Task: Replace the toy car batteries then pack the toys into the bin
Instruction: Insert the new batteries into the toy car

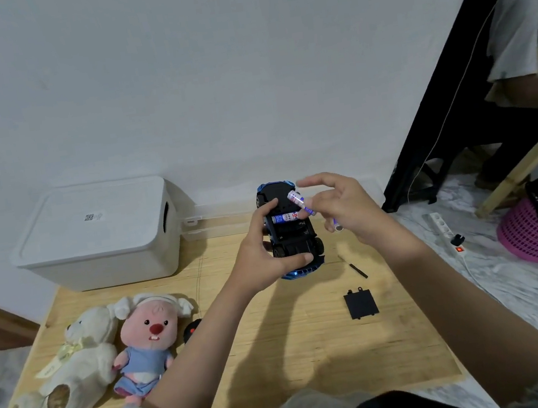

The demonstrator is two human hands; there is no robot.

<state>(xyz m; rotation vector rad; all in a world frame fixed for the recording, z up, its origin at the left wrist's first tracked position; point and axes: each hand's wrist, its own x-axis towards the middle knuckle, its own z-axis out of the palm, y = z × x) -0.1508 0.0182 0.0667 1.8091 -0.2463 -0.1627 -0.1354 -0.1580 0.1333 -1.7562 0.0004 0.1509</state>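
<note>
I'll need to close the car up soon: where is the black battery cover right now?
The black battery cover lies flat on the wooden table, to the right, nearer the person than the small screwdriver and the upturned toy car.

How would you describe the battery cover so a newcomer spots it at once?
Start at the wooden table and find the upturned blue toy car that the left hand grips. Go toward the table's near right side, past the thin black screwdriver. The battery cover lies flat there: a small black rectangle with two tabs on its far edge, alone, touching nothing.
</note>
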